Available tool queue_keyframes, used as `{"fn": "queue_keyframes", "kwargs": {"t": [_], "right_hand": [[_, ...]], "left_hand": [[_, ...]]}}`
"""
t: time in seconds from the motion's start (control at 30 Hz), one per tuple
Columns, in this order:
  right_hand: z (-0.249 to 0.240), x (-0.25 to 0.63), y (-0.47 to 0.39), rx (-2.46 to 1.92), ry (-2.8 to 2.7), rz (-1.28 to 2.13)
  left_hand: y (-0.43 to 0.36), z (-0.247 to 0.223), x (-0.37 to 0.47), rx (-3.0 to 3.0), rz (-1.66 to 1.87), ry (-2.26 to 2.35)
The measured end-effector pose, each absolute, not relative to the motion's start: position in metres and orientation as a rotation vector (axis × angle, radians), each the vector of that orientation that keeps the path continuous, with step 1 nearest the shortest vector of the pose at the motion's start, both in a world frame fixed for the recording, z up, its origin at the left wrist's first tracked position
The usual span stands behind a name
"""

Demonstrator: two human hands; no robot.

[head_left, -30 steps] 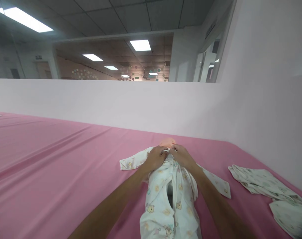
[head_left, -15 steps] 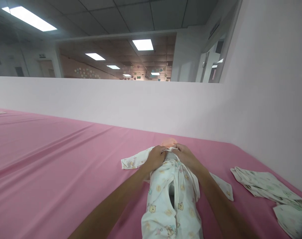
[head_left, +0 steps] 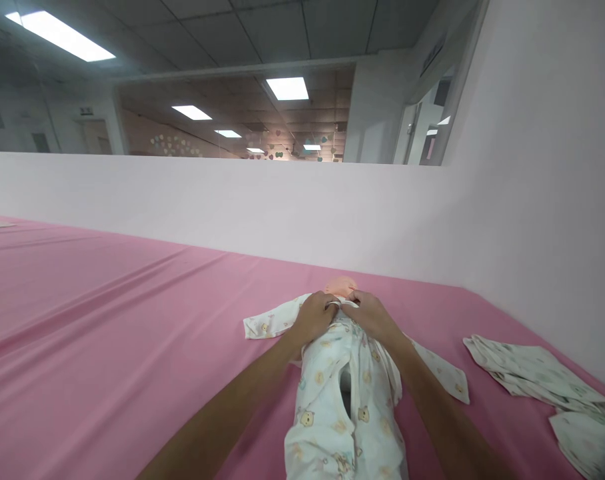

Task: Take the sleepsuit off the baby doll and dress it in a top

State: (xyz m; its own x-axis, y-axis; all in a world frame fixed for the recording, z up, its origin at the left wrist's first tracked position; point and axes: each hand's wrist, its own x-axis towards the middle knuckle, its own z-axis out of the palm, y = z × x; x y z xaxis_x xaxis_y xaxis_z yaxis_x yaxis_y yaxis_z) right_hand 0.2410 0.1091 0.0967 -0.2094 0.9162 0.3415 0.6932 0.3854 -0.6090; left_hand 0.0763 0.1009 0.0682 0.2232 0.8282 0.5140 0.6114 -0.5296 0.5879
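Pink sheet (head_left: 107,320) spread across a wide bed, pale wall (head_left: 282,207) behind, ceiling lights beyond. Left hand (head_left: 315,315) and right hand (head_left: 370,315) pinching the collar of the printed romper (head_left: 345,387) on a doll (head_left: 338,286) lying mid-sheet. Second garment (head_left: 527,373) crumpled rightward.

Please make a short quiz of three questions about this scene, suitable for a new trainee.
1. True or false: both hands are at the collar of the printed baby suit.
2. Where does the second garment lie? A) on the pink sheet, on the person's right; B) under the doll; C) on the wall ledge.
3. Fill in: the front of the suit below the hands is ____ (open/closed).

Key
1. True: the left hand and the right hand meet just below the doll's head.
2. A.
3. Open.
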Motion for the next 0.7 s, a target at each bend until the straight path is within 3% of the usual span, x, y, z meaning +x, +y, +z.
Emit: {"fn": "queue_keyframes", "kwargs": {"t": [0.4,0.7], "right_hand": [[0.091,0.224,0.105,-1.576,-2.090,-0.048],[0.096,0.232,0.106,-1.632,-2.026,0.031]], "left_hand": [[0.106,0.064,0.075,2.290,1.162,1.374],[0.102,0.068,0.074,2.217,1.144,1.372]]}}
